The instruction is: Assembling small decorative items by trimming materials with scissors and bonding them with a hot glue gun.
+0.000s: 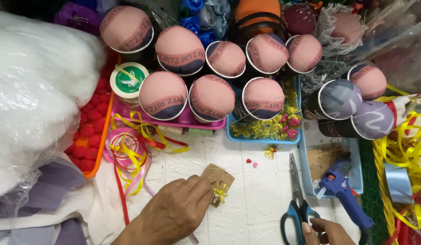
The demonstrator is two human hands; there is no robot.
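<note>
Far left of the frame: big bag of white stuffing (36, 90), reaching almost to the bottom edge, with an orange tray of red pompoms (90, 131) just beside it. Next, a loose tangle of yellow, red and pink ribbon (129, 149) on the white floor, close to the left hand. Lower centre: left hand (174, 211), fingers pressed down together on a small brown card (217, 179) with a gold bow (221, 193) at its lower edge. Only a narrow open strip of white floor (260, 190) between card and scissors. Upper half: rows of paper cups with pink stuffed tops (210, 97), blocking everything behind; round green-and-white label on a spool (129, 78) at upper left. Lower right: right hand (326, 230), fingertips touching the blue handles of scissors (297, 206); grip not clear, cannot tell. Beside, a blue glue gun (342, 190) across a pale blue tray (355, 174). Far right edge: yellow ribbons (408, 145).
</note>
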